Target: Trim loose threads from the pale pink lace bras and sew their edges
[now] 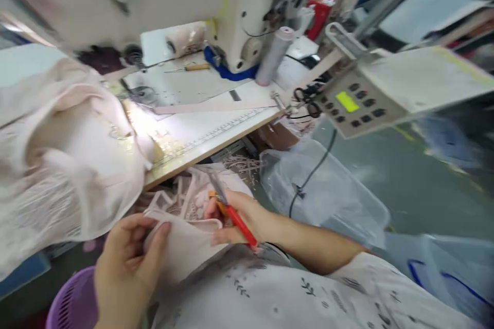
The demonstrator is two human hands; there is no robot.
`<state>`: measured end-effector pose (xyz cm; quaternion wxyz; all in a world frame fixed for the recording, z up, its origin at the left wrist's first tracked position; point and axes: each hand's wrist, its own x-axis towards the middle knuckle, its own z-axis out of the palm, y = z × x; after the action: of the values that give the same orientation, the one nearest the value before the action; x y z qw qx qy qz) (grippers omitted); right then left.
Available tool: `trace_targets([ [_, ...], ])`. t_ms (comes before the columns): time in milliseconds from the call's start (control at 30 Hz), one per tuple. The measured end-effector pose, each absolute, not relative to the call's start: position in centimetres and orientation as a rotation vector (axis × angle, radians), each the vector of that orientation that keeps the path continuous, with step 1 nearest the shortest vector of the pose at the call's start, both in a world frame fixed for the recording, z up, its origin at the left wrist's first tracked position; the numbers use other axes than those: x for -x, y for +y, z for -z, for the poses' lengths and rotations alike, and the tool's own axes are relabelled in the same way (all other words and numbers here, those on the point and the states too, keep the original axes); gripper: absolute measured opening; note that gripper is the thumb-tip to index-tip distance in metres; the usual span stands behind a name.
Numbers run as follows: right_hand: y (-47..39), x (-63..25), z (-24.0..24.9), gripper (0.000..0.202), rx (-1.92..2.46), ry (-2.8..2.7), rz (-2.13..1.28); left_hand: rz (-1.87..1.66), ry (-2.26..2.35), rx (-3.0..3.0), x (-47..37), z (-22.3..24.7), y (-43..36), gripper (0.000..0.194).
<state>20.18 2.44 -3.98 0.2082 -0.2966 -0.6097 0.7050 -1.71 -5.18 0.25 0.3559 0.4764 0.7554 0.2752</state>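
Observation:
At the lower middle of the head view, my left hand (129, 262) pinches the edge of a pale pink garment (185, 247) between thumb and fingers. The garment has a piped edge and looks like a bra. My right hand (243, 216) is closed around a pair of scissors (242, 226) with red and orange on the handles. Their grey blades point up and away, a little blurred. The right fingertips also touch the garment's edge. More pale pink pieces with straps lie just beyond both hands, below the table edge.
A white sewing machine (235, 20) stands on the table (216, 133). Heaped pale pink garments (77, 164) cover its left part. A control box (358, 97) juts out at right. Below are a clear plastic bin (328, 190) and a purple basket (75, 298). A wooden-handled tool (196, 67) lies behind.

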Motion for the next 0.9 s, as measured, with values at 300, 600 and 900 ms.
trace_targets([
  [300,2.0,-19.3,4.2,0.025,0.919,-1.808,-1.677,-1.313,1.909,-1.144,0.4,1.4,-4.8,0.03],
  [600,1.7,-18.9,4.3,0.025,0.998,-1.733,-1.705,-1.305,2.063,-1.274,0.2,1.4,-4.9,0.047],
  [900,2.5,-18.7,2.6,0.037,1.023,-1.764,-1.647,-1.071,1.891,-2.007,1.5,-1.2,-4.0,0.035],
])
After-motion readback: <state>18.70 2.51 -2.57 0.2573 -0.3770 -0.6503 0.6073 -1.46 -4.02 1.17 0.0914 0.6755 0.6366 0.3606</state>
